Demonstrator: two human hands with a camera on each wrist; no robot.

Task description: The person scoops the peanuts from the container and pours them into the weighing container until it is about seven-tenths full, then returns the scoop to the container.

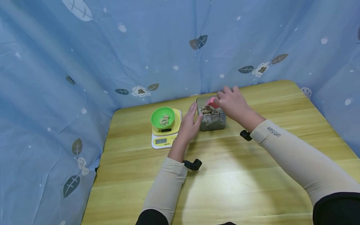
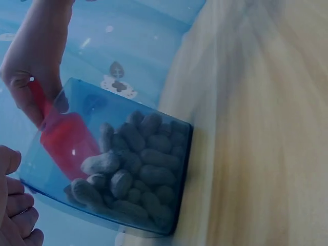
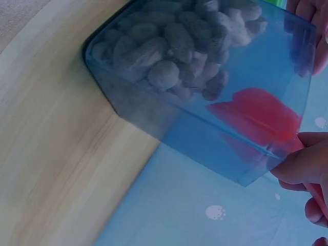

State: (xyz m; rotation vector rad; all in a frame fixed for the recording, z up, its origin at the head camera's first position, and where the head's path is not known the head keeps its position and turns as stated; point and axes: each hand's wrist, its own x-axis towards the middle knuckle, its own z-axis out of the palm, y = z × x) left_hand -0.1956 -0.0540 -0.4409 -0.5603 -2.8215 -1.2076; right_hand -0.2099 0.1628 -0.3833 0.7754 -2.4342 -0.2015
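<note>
A clear plastic container point(image 1: 212, 124) with peanuts point(image 2: 148, 174) in it stands toward the back of the table. My right hand point(image 1: 232, 104) grips the handle of a red scoop point(image 3: 261, 115), whose bowl dips inside the container just over the peanuts. My left hand point(image 1: 190, 124) is at the container's left side, its fingers straight and the thumb near the rim. Left of that hand, a green bowl point(image 1: 155, 116) with several peanuts point(image 1: 164, 120) sits on a yellow and white kitchen scale point(image 1: 170, 140). The scale's display is lit.
The wooden table point(image 1: 135, 187) extends in front of the container and to both sides. A blue patterned curtain point(image 1: 168, 47) hangs close behind the table's back edge and along its left side. Black wrist cameras point(image 1: 192, 164) are strapped to both wrists.
</note>
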